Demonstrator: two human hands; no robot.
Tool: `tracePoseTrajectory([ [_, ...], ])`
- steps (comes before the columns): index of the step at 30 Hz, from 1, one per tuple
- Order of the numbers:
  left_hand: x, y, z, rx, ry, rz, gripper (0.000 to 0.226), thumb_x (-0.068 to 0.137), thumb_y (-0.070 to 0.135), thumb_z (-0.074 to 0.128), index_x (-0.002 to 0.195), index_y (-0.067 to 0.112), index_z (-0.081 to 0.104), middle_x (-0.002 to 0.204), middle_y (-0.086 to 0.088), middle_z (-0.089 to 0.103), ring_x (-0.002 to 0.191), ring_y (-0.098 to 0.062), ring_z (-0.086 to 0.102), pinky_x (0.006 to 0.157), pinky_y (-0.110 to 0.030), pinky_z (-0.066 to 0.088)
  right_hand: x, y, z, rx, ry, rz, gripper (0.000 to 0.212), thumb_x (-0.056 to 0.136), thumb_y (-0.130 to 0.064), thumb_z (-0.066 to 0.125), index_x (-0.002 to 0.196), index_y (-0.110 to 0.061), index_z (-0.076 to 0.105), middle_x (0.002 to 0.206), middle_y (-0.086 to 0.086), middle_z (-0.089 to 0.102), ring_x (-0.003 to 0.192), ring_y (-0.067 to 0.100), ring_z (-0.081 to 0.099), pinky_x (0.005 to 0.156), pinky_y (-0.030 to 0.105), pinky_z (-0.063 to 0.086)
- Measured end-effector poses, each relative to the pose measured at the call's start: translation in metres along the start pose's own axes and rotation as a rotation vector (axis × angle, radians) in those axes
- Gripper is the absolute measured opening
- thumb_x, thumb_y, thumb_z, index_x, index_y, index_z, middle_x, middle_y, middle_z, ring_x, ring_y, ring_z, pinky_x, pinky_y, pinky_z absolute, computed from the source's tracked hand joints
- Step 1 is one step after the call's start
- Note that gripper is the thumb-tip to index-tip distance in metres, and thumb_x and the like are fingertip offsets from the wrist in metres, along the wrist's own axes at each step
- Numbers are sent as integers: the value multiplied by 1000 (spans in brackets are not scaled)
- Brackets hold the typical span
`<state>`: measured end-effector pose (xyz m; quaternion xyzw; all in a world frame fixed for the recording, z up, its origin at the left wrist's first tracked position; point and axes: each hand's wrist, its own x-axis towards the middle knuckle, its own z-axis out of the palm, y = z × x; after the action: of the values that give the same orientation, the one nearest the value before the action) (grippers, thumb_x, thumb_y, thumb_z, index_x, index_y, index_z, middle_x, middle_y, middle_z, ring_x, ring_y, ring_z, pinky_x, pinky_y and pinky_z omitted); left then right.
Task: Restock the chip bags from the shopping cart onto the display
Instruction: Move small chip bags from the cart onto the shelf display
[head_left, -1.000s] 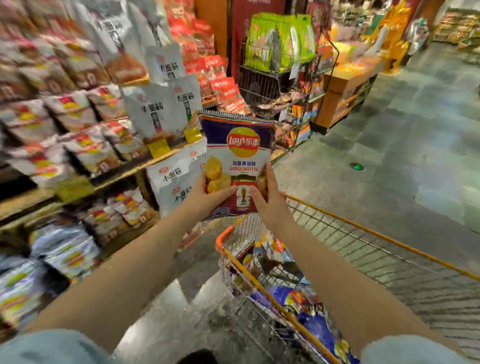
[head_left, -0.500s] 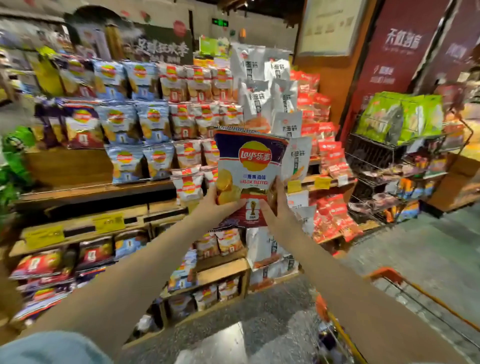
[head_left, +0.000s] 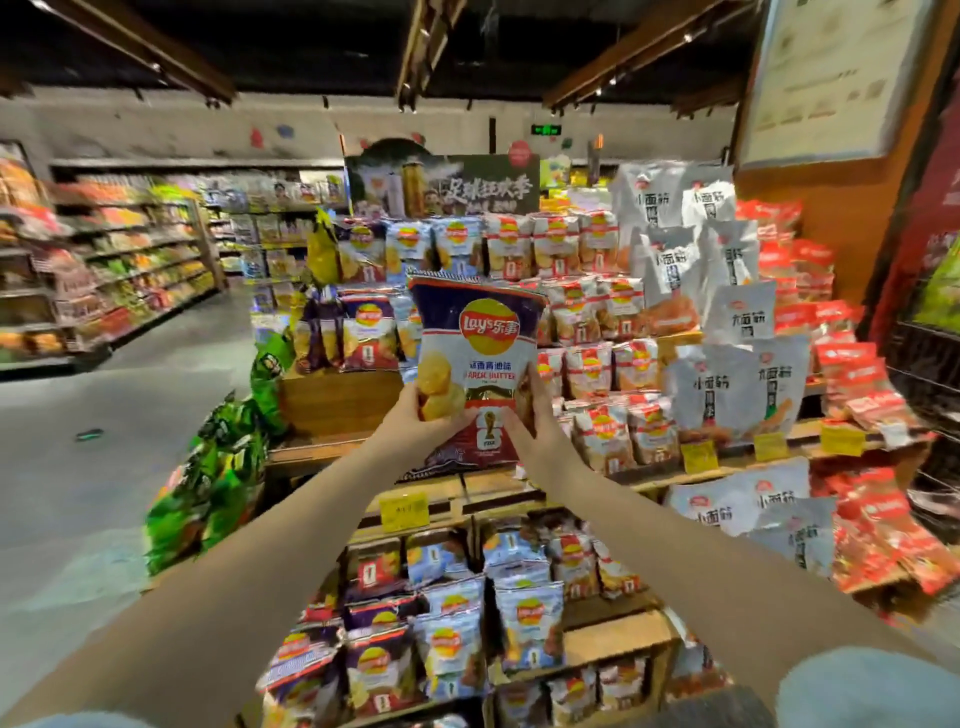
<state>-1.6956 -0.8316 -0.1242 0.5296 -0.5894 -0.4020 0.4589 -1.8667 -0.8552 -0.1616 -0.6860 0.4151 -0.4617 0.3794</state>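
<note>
Bag held upright in both hands, raised in front of the tiered chip display. The left hand curls round the bag's lower left edge, thumb across the front; the right hand clasps the lower right edge with fingers running up the side. Each grip is closed on the bag, low on the pack, so the top half stands free. The shopping cart is out of sight.

The step in hand looks like carrying the bag to its slot. Matching bags with dark purple tops stand on the upper tier just left of the held one, and an open stretch of wooden shelf shows below them; that seems the likely home, though the exact gap is hard to judge. To do it well, keep the label facing outward and upright, lead with the bottom seam, and seat the base on the wood before letting go. Squeeze lightly, since the chips crush easily. Neighbouring bags lean loosely and could topple if brushed.
</note>
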Motion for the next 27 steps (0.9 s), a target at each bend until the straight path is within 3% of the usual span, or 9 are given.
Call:
tracePoseTrajectory([
  [5,25,-17,-70,48,77,-3,62,77,34,76,123,29,36,106,9,57,94,-8,58,73,-20,47,48,3,63,-10,-43,-47,71,78,-78,45,127,-74,-5,153,-16,25,139,11,30,112,44,34],
  [7,42,-24,-90,59,100,9,65,74,35,78,125,29,38,105,10,58,94,-8,59,76,-21,48,70,3,78,-14,-54,-46,76,77,-81,43,133,-70,-8,151,-21,28,138,7,30,113,40,32],
  [9,61,-34,-108,63,131,25,66,74,35,79,124,30,37,104,12,59,91,-4,58,72,-17,47,92,3,94,-4,-76,-58,79,84,-69,42,142,-56,-9,139,-37,28,132,-2,31,109,25,29],
  [11,82,-47,-123,42,142,43,65,74,31,80,123,31,38,103,14,60,90,0,59,66,-12,46,115,12,109,15,-105,-54,79,87,-61,42,146,-47,-8,131,-43,24,128,-8,31,106,19,27],
  [15,134,-75,-147,-16,171,72,66,71,24,82,123,31,43,104,12,64,90,-1,63,64,-12,51,184,44,137,31,-108,-31,84,80,-76,42,143,-51,-8,137,-33,30,132,0,33,110,23,28],
  [18,179,-93,-173,-80,216,12,85,61,30,87,132,28,42,108,8,65,95,-7,65,71,-16,53,242,66,159,20,-153,-19,81,75,-80,44,134,-63,-9,143,-27,30,130,0,37,109,25,33],
  [21,224,-110,-199,-137,243,-29,97,47,35,88,132,23,42,107,5,65,93,-10,65,67,-17,54,294,89,183,-36,-156,-38,82,64,-91,39,126,-70,-10,151,-21,24,135,1,30,114,34,30],
  [25,278,-144,-222,-156,235,-77,85,63,12,87,134,18,40,107,1,65,93,-14,66,65,-19,55,344,117,207,-116,-154,-44,75,78,-78,42,127,-70,-15,150,-24,18,136,1,26,115,34,28],
  [27,295,-163,-227,-171,257,-102,81,65,5,85,131,17,40,107,-1,65,92,-14,65,63,-19,54,359,135,216,-144,-152,-55,76,76,-81,40,129,-68,-14,153,-21,17,138,2,24,115,34,27],
])
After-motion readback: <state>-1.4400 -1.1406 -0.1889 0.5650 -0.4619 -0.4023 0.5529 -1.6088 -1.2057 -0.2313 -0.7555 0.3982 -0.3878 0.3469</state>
